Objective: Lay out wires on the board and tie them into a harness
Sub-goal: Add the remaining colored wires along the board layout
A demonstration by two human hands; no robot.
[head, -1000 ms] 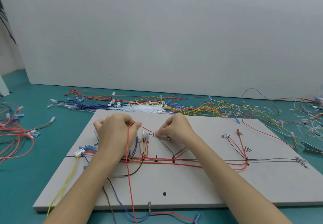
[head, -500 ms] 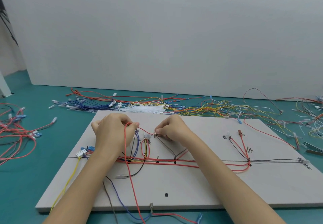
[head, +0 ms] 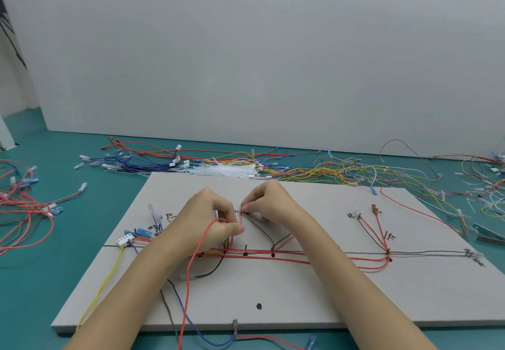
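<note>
A pale grey board lies on the teal table with red, black, yellow and blue wires laid along its marked lines. My left hand pinches a loose red wire that loops over its fingers and runs down off the board's front edge. My right hand pinches the upper end of that red wire at a marked spot just right of my left hand. A trunk of red wires runs to the right along the horizontal line. A white connector sits at the trunk's left end.
Loose wires lie behind the board: blue, yellow, and white cable ties. A red bundle lies at the left. A metal tool rests past the board's right edge. A grey wall stands behind.
My left hand has moved right and down toward my right hand, bringing the red wire's loop closer to the marked spot. My right hand has stayed at the same spot.
</note>
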